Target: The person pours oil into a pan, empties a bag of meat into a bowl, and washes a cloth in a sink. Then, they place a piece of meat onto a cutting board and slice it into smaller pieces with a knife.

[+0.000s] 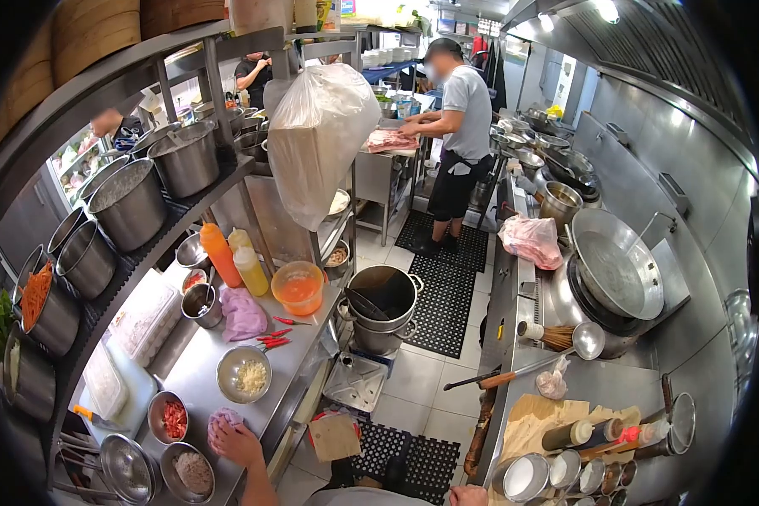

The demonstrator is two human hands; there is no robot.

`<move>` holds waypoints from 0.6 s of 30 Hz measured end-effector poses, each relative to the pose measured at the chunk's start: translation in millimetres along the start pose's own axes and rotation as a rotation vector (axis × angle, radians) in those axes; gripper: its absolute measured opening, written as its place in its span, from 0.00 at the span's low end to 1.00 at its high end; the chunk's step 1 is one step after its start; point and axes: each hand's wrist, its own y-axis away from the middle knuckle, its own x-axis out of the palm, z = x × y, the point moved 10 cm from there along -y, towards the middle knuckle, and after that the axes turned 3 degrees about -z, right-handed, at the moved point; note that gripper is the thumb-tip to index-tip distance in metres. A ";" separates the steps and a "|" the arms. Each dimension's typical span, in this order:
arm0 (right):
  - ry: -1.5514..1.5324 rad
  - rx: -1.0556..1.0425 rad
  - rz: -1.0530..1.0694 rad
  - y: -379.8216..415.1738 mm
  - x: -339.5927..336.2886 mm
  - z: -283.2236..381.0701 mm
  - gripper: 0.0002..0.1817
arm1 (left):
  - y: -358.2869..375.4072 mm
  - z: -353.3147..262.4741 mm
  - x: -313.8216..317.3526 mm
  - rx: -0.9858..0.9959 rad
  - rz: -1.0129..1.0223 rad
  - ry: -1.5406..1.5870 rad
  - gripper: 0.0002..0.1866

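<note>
Left hand [238,444]: resting on the steel counter [194,371] at the lower left, fingers curled down onto a pink cloth [224,418] and pressing it against the counter top.
Pink cloth: lying on the counter's near edge, between a bowl of red pieces [168,417] and the hand, just below a bowl of pale shreds [244,374].
Right hand [468,495]: showing only partly at the bottom edge, near the right-hand counter; whether its fingers are open or closed cannot be told.
Counter, left: also carrying a bowl of brown powder [189,471], red chillies [271,339], a second pink cloth [243,314], an orange tub [298,287], and squeeze bottles [232,255].
Shelf above: holding steel pots [129,202]; a large plastic bag [316,139] is hanging beside them.
Stove side, right: a wok [613,263] is sitting on the burner, a ladle [586,340] is lying beside it, and sauce bottles [594,434] are lying on paper.
Background: another person [462,126] is standing at a far counter, working over raw meat [390,140].
</note>
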 end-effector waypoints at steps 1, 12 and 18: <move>-0.001 -0.017 -0.022 0.2 -1.9 1.3 0.09 | 0.3 1.0 1.7 -0.005 0.016 -0.015 0.21; 0.150 -0.143 -0.008 -3.3 25.9 -7.2 0.09 | -6.0 2.8 8.3 0.146 -0.062 0.274 0.22; 0.162 -0.090 0.086 -1.9 35.4 -13.3 0.11 | -22.4 20.8 42.7 0.011 0.031 0.380 0.18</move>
